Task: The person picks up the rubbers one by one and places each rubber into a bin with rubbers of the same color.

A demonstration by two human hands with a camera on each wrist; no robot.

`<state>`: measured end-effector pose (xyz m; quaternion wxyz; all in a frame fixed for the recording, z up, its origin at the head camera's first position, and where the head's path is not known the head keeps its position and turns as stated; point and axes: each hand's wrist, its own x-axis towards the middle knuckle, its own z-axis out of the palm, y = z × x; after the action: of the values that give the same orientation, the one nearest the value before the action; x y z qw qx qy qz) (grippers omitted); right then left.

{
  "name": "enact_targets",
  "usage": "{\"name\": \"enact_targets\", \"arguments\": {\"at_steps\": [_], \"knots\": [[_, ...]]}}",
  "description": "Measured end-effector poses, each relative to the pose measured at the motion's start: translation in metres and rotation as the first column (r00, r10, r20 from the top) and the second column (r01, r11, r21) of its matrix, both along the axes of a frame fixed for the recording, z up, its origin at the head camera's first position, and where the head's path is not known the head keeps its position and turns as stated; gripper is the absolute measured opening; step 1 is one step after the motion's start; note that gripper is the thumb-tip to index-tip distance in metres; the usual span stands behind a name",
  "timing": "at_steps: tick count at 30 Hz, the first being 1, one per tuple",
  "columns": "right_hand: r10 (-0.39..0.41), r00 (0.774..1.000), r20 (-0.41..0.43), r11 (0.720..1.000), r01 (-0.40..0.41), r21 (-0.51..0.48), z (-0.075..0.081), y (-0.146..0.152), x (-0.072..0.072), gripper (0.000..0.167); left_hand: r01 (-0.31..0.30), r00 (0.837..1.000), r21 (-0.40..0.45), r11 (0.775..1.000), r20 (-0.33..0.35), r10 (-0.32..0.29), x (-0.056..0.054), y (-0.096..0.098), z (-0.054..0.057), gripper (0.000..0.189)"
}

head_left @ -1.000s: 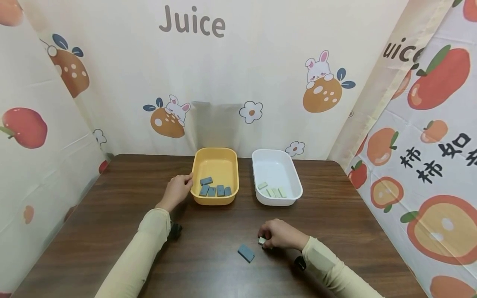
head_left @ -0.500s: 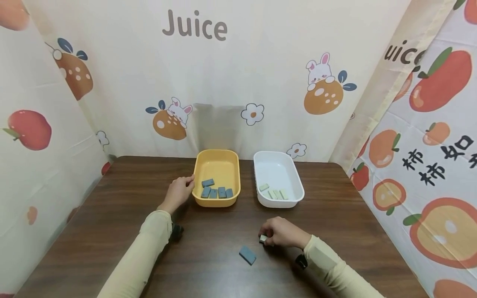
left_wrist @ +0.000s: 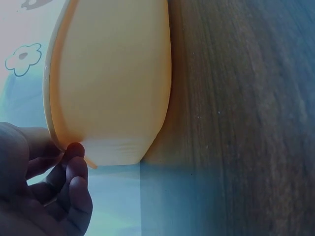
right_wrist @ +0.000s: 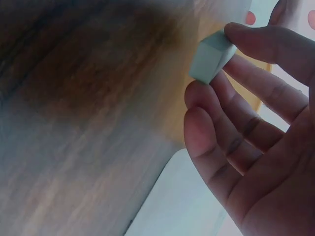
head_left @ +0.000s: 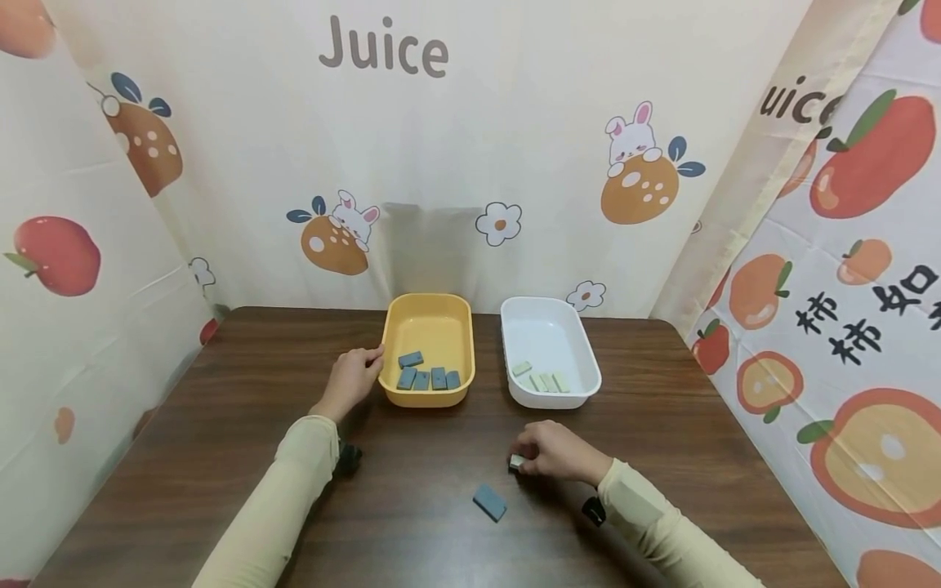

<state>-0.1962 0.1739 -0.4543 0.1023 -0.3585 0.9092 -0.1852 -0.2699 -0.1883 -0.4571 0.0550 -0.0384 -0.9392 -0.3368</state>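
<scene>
My left hand (head_left: 351, 382) pinches the left rim of a yellow plastic bin (head_left: 428, 331); the left wrist view shows fingers and thumb at the rim of that bin (left_wrist: 110, 73). Several blue-grey rectangular blocks lie at the bin's near end. Between thumb and fingertips, my right hand (head_left: 564, 453) holds a small pale green block (head_left: 517, 463), mostly covered in the head view. Seen from the right wrist, the pale green block (right_wrist: 209, 59) sits at the fingertips, apart from the table. A single blue-grey block (head_left: 489, 503) lies on the table, left of and nearer than my right hand.
A white plastic bin (head_left: 547, 331) stands right of the yellow one, with several pale green blocks at its near end. Both bins are on a dark wooden table (head_left: 250, 367). Fruit-printed curtains (head_left: 456, 147) hang behind it and along both sides.
My right hand, with the pale green block, has shifted slightly toward the bins and away from the loose blue-grey block. My left hand keeps its hold on the yellow bin's rim.
</scene>
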Motion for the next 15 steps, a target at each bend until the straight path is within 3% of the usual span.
{"name": "enact_targets", "arguments": {"at_steps": [15], "knots": [[-0.016,1.000,-0.027,0.999,0.015,-0.034,0.0063,0.0043,-0.0036,0.018,-0.006,1.000,-0.009,1.000,0.014,0.006,0.0016,0.0025,0.0021,0.039]]}}
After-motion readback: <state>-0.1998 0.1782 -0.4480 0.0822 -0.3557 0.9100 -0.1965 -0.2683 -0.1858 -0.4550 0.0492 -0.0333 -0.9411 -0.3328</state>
